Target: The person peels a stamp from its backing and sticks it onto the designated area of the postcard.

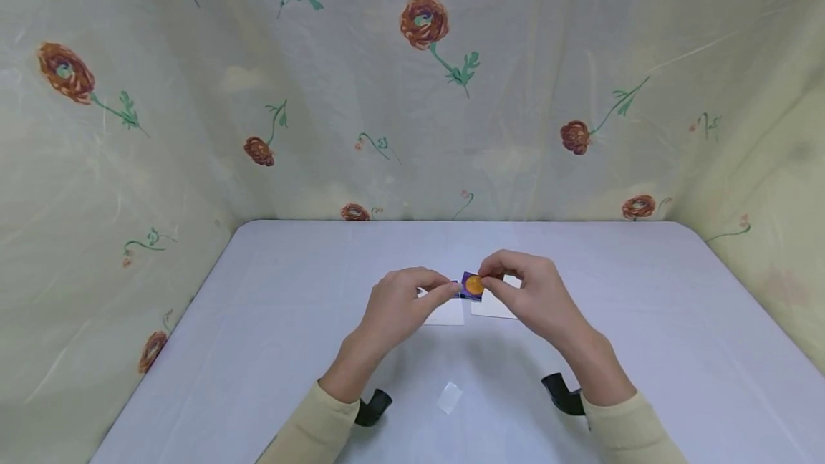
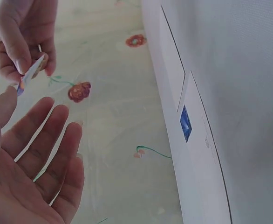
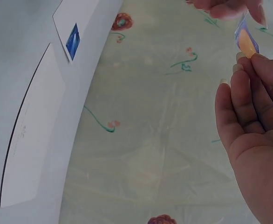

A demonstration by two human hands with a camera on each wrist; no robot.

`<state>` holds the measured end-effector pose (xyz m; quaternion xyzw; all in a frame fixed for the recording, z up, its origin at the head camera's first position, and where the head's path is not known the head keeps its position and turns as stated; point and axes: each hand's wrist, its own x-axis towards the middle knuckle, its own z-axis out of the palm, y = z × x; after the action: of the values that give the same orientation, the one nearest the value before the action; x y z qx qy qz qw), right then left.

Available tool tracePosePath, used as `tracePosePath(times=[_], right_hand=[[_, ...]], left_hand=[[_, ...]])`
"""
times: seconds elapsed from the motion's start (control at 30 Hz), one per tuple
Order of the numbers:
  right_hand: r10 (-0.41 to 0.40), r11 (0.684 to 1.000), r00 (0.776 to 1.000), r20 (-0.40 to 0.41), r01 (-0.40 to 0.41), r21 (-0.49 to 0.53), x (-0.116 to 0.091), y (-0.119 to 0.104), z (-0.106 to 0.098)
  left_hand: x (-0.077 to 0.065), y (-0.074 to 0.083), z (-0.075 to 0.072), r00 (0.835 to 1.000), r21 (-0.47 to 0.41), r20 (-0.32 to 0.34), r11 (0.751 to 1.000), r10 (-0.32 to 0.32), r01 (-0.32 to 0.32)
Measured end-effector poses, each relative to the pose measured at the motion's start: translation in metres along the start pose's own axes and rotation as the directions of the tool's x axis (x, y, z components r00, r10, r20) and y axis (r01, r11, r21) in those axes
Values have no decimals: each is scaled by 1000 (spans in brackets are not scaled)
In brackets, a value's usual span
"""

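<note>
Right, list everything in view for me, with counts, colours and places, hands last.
table: one, white, across the lower head view
cards: two, white, side by side on the table
small picture: one, blue, lying on the left card
stamp-like piece: one, purple with orange disc, held up off the table
scrap: one, translucent whitish, on the table's near side
curved parts: two, black, low in the head view
floral sheeting: sheet count unclear, cream with rust flowers, behind and beside the table
sleeves: two, pale yellow, bottom edge
left hand: one, bare, thumb at the piece's edge
right hand: one, bare, pinching the piece
</note>
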<state>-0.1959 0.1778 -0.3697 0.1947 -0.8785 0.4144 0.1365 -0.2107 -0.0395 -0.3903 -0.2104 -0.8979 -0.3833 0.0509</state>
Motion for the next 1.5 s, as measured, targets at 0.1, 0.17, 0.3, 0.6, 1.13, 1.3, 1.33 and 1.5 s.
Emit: tracePosePath(times=[0.1,0.17,0.3,0.6,1.13,1.3,1.33,1.5], right_hand=[[-17,1000,1000,-3,18,1,0,-1,2],[-26,1000,1000,-1,26,14,0,0,3],[-31,999,1000,4,31,39,0,0,4],[-13,996,1000,-3,13,86,-1,-3,2],[-355,934,925,-135,344,-98,-1,2,4],[-427,903,892,-149,411,-129,-1,3,5],[-430,901,890,-152,414,-130,-1,3,5],[-453,889,877,-160,430,-155,-1,0,5]], left_hand=[[0,0,0,1000,-11,4,1000,8,-8],[-1,1,-1,1000,-25,10,1000,9,-9],[0,2,0,1000,-55,21,998,16,-15],[-1,4,2,999,-119,38,993,31,-26],[0,3,2,998,-367,51,929,-33,49],[1,2,2,998,-411,50,910,-38,56],[1,2,1,998,-423,51,904,-40,58],[2,2,-2,996,-480,59,873,-64,85]])
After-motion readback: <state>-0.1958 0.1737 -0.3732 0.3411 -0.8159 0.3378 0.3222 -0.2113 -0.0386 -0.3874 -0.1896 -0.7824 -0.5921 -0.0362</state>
